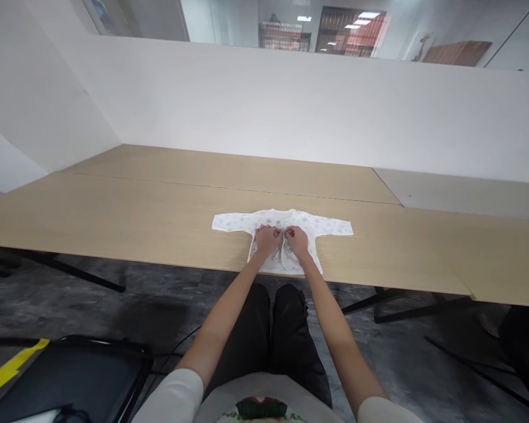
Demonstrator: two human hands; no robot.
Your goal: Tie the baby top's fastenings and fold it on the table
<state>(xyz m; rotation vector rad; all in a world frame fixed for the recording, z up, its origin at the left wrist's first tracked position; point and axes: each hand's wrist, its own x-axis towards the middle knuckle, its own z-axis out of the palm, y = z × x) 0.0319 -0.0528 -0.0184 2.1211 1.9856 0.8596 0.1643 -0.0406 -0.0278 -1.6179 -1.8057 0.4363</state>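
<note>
A small white long-sleeved baby shirt (330, 225) with a faint print lies spread on the wooden table, sleeves out to both sides and neckline toward the wall. Its front opening runs down the middle. My left hand (268, 239) is closed on the left front edge of the shirt, fingers pinched near the opening. Just across the opening, my right hand (297, 241) pinches the right front edge. The two hands are close together with a narrow gap between them. What exactly lies between the fingertips is too small to make out.
The long table (136, 217) reaches to both sides, with a white partition (247, 100) behind it. A black chair (79, 376) with a yellow strap (13, 370) stands at lower left. Dark table legs (70, 271) show underneath.
</note>
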